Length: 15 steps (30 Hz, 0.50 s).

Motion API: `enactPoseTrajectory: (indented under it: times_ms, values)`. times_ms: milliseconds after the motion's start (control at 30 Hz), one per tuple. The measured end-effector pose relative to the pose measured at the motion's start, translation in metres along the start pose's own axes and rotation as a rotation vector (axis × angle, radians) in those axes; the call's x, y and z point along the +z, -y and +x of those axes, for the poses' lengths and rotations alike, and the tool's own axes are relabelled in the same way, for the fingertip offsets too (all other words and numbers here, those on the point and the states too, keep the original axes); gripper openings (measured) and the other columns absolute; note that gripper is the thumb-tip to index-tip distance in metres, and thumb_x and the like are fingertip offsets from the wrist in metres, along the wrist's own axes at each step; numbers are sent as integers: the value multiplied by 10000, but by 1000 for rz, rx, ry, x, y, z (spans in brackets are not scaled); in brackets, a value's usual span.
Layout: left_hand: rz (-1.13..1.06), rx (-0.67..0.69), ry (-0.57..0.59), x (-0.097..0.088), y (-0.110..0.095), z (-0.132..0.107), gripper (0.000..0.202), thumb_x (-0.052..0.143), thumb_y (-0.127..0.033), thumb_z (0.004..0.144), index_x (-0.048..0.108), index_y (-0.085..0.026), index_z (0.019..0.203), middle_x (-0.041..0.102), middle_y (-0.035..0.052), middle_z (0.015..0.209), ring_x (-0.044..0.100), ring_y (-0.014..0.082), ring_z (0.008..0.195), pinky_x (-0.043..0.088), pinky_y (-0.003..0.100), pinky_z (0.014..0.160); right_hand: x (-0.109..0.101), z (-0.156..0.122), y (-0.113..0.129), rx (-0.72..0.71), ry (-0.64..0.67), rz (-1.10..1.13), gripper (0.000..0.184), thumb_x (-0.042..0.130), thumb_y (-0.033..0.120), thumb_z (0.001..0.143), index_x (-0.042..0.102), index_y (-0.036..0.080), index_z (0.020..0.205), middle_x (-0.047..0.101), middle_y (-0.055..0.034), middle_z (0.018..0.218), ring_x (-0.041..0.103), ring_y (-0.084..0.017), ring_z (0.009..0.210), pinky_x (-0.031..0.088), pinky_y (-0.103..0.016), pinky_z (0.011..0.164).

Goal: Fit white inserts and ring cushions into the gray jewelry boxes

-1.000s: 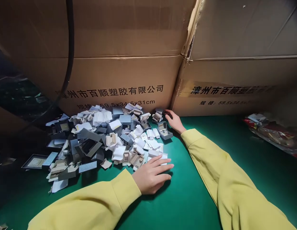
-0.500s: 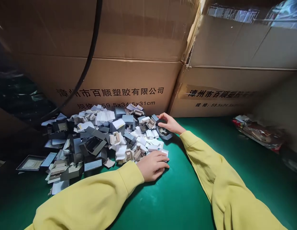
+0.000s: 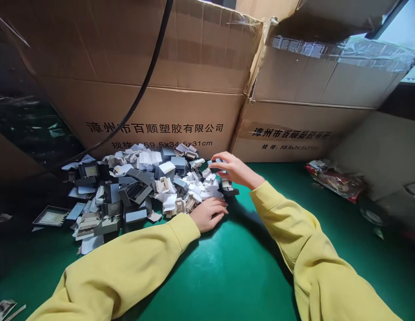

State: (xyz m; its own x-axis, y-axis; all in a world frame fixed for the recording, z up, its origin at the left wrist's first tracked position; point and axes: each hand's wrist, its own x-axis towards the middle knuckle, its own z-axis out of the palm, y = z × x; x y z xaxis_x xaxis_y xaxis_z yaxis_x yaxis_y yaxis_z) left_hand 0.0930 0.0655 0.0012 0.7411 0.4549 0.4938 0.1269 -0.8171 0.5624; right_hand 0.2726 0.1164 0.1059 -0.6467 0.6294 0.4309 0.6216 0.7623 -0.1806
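A heap of small grey-blue boxes and crumpled white and beige paper pieces (image 3: 167, 183) lies on the green table (image 3: 227, 267). My left hand (image 3: 210, 214) rests at the heap's near right edge, palm down, fingers laid out against the white pieces. Over the heap's right end is my right hand (image 3: 236, 169), its fingers apart. A small grey box hides partly behind those fingertips; I see no grip on it. Just below my right hand sits an open dark box (image 3: 228, 188) with something pale inside.
Two large cardboard cartons (image 3: 154, 107) with printed lettering stand behind the heap. A black cable (image 3: 143, 84) hangs across the left one. A red and clear plastic package (image 3: 337, 180) lies at the right. A shallow dark tray (image 3: 51, 216) lies to the left.
The view has tilted upward, showing more of the cartons' tops. My left hand has pressed nearer the heap's edge, and my right hand's fingers reach a little farther left over the boxes.
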Motion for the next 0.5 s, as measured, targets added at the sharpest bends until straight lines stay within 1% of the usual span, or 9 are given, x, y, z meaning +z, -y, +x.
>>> enactPoseTrajectory:
  times_ms: [67,133,233,267,300,367,433,467,500]
  values:
    - [-23,9,-31,0,-1,0,219,449,-210,838,655,-171,900,653,94,1058,525,196,1105,431,394,957,-4,-5,1,55,-30,18,329,493,225,810,591,283,1118,509,-50,1154,474,-221,1072,408,-388,936]
    - [-60,-27,-118,-2,-1,0,225,445,-224,845,656,-175,907,656,91,1052,543,193,1087,433,403,954,-5,-13,1,137,-94,121,413,518,272,804,525,293,1216,507,-47,1169,503,-203,1032,434,-366,911]
    - [-122,-119,-231,-5,-1,-1,228,453,-255,844,656,-177,911,664,88,1018,578,193,1030,434,411,951,1,-29,3,313,-257,423,593,507,367,817,309,292,1370,493,-54,1239,540,-174,996,481,-326,849]
    - [-160,-157,-251,-6,-2,-1,224,465,-271,838,657,-175,903,666,88,999,587,195,1008,436,413,947,5,-34,6,368,-293,534,619,487,402,826,257,288,1389,496,-57,1249,550,-171,995,493,-318,827]
    - [-222,-211,-265,-7,-3,0,223,479,-293,831,655,-170,892,666,88,983,594,200,985,449,415,928,9,-39,8,416,-313,636,624,464,438,833,236,285,1394,509,-61,1243,560,-174,995,503,-315,807]
    - [-459,-372,-308,-7,-8,2,242,507,-353,815,632,-159,886,655,93,975,600,214,960,500,407,838,18,-47,15,481,-325,806,604,423,499,838,263,276,1375,550,-68,1198,584,-188,984,518,-326,777]
    - [-833,-570,-354,-8,-16,4,306,508,-423,812,585,-155,939,633,103,1023,603,224,966,534,365,732,27,-54,23,511,-330,956,587,400,537,836,300,265,1346,583,-78,1147,608,-207,958,527,-356,759]
    - [-1040,-657,-344,-8,-20,5,360,488,-467,817,561,-154,978,622,112,1051,606,227,970,539,341,693,30,-57,27,513,-330,1024,579,397,542,836,310,258,1333,592,-84,1132,617,-214,946,528,-374,760]
    - [-1236,-730,-294,-8,-24,6,429,456,-519,820,544,-150,1020,613,125,1075,611,230,968,538,321,664,34,-61,31,511,-323,1084,567,401,539,838,324,251,1320,594,-90,1128,621,-220,942,526,-389,770]
